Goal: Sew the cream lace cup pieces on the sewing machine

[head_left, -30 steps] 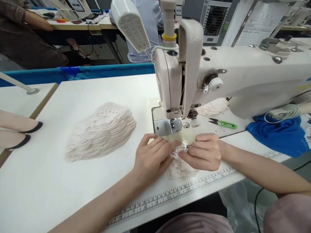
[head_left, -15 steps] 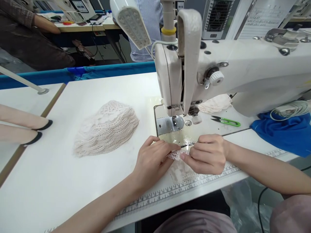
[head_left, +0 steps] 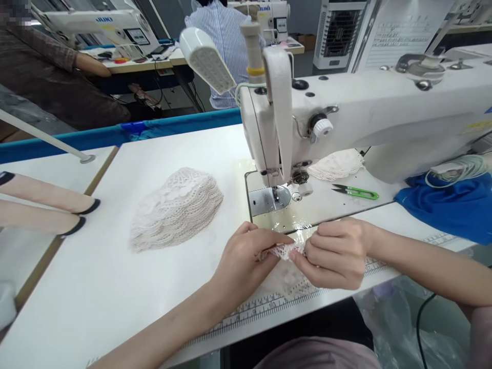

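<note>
Between my two hands, just in front of the sewing machine's needle plate (head_left: 265, 201), is a piece of white lace (head_left: 286, 251). My left hand (head_left: 249, 256) pinches its left side between thumb and fingers. On the other side, my right hand (head_left: 338, 251) grips the lace with its fingers curled into the palm. The lower part of the lace hangs down over the table edge ruler. Behind my hands stands the white sewing machine (head_left: 361, 102), its presser foot above the plate with no cloth under it.
To the left lies a stack of lace pieces (head_left: 179, 210). Green thread snips (head_left: 355, 192) and more lace (head_left: 336, 165) rest beside the machine. Blue cloth (head_left: 448, 205) lies at the right. Two padded rods (head_left: 42, 218) are at the left; people sit beyond the blue divider (head_left: 184, 122).
My head view has shifted, showing more of the room behind. Both hands have drawn slightly toward me with the lace, and more of it shows between my fingers.
</note>
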Demonstrator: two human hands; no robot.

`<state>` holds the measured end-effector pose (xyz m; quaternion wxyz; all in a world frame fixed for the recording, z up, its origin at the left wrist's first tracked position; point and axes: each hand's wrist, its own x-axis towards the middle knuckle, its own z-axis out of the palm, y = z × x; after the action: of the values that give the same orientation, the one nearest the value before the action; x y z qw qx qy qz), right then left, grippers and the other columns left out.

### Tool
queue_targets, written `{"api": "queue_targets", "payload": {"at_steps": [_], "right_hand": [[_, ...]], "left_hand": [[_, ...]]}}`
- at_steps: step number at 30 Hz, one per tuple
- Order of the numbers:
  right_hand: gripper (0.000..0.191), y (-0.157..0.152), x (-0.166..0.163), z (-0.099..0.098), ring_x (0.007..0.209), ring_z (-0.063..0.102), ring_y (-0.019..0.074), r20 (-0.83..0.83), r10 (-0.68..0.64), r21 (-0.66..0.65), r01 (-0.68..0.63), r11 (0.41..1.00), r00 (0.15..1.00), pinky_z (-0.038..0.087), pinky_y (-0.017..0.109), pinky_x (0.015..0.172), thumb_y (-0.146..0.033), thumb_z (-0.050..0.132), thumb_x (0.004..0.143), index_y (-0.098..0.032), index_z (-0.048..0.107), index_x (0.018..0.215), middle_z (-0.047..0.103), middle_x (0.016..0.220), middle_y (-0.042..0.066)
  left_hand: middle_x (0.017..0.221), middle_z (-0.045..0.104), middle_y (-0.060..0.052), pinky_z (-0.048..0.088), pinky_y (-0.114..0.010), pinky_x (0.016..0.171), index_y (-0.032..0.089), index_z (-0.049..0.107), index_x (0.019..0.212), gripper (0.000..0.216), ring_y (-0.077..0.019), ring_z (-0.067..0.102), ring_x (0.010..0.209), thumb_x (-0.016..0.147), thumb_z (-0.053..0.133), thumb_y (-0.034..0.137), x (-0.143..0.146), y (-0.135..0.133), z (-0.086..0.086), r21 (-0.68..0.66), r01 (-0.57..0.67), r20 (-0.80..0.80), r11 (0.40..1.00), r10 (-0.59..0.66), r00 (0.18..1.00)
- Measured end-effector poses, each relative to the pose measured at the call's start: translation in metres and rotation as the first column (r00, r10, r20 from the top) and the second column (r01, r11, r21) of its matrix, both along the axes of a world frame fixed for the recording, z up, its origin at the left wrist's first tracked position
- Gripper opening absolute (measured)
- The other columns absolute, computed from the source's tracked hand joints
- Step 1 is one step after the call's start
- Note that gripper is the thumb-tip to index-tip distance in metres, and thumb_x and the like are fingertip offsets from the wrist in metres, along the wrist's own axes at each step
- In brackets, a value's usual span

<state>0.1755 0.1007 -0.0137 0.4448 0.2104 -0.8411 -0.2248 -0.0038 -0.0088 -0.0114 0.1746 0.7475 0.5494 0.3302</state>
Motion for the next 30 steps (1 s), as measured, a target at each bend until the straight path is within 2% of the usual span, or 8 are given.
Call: {"api": "queue_targets", "payload": {"at_steps": [2,4,7,11,19,22,27,30], "right_hand": [[0.012,-0.002,0.003,0.007,0.045,0.041,0.0048,0.02,0.001,0.005,-0.001,1.0,1.0,0.029,0.02,0.037,-0.024,0.064,0.08,-0.016,0.069,0.072,0.049,0.053,-0.005],[0.013,-0.002,0.005,0.012,0.045,0.042,0.0051,0.04,0.018,0.016,-0.018,1.0,0.999,0.03,0.02,0.037,-0.026,0.065,0.079,-0.016,0.069,0.071,0.049,0.053,-0.004],[0.014,-0.001,0.005,0.014,0.045,0.042,0.0053,0.051,0.048,0.054,-0.051,0.997,0.998,0.029,0.021,0.037,-0.026,0.066,0.079,-0.016,0.07,0.071,0.049,0.052,-0.004],[0.016,0.003,0.0,0.008,0.045,0.04,0.0055,0.021,0.065,0.069,-0.066,0.995,0.998,0.027,0.021,0.037,-0.028,0.065,0.08,-0.016,0.07,0.072,0.048,0.052,-0.003],[0.016,0.012,-0.009,-0.003,0.047,0.039,0.0059,-0.01,0.073,0.094,-0.071,0.993,0.997,0.029,0.022,0.039,-0.031,0.065,0.081,-0.019,0.07,0.072,0.048,0.053,-0.004],[0.016,0.012,-0.008,-0.004,0.048,0.039,0.0062,-0.019,0.061,0.092,-0.059,0.994,0.998,0.03,0.021,0.039,-0.03,0.062,0.083,-0.019,0.069,0.073,0.048,0.054,-0.004],[0.009,0.009,-0.005,-0.007,0.046,0.04,0.0052,0.046,0.013,-0.036,-0.012,0.999,0.999,0.03,0.022,0.04,-0.018,0.065,0.08,-0.017,0.069,0.072,0.049,0.053,-0.006],[0.012,0.011,-0.006,-0.016,0.044,0.041,0.0042,0.13,-0.036,-0.234,0.066,0.97,0.991,0.03,0.021,0.04,-0.012,0.063,0.082,-0.015,0.068,0.071,0.054,0.052,-0.007]], "left_hand": [[0.071,0.067,0.005,0.043,-0.024,0.057,0.026,0.068,0.09,0.032,-0.0122,0.057,0.064,0.076,0.05,0.005,0.003,-0.002,0.01,-0.169,0.024,0.094,0.985,-0.008,0.996],[0.064,0.06,0.005,0.042,-0.022,0.052,0.027,0.067,0.095,0.036,-0.0114,0.054,0.059,0.074,0.047,0.004,0.004,-0.003,0.016,-0.224,0.026,0.15,0.974,0.008,0.989],[0.06,0.05,0.006,0.041,-0.023,0.053,0.023,0.059,0.104,0.039,-0.0113,0.05,0.056,0.073,0.045,0.004,0.004,-0.005,0.016,-0.052,-0.049,0.069,0.997,0.053,0.996],[0.061,0.053,0.007,0.042,-0.027,0.065,0.02,0.055,0.095,0.03,-0.0099,0.05,0.055,0.074,0.044,0.002,0.001,-0.003,0.004,0.212,-0.054,-0.072,0.976,0.071,0.995],[0.069,0.067,0.006,0.038,-0.03,0.068,0.02,0.059,0.092,0.025,-0.0075,0.054,0.053,0.083,0.044,0.002,-0.005,0.004,-0.007,0.295,-0.001,-0.14,0.956,0.044,0.989],[0.076,0.071,0.004,0.038,-0.031,0.068,0.021,0.062,0.096,0.028,-0.009,0.056,0.055,0.083,0.044,0.003,-0.005,0.003,-0.006,0.209,0.006,-0.133,0.978,0.023,0.991],[0.068,0.069,0.007,0.039,-0.03,0.061,0.026,0.067,0.086,0.025,-0.0132,0.055,0.058,0.079,0.053,0.006,-0.004,0.005,-0.004,-0.197,0.021,-0.043,0.98,-0.03,0.999],[0.065,0.067,0.007,0.037,-0.033,0.069,0.023,0.067,0.085,0.023,-0.0108,0.051,0.052,0.08,0.054,0.006,-0.005,0.01,-0.014,-0.165,0.006,-0.111,0.986,-0.024,0.994]]}}
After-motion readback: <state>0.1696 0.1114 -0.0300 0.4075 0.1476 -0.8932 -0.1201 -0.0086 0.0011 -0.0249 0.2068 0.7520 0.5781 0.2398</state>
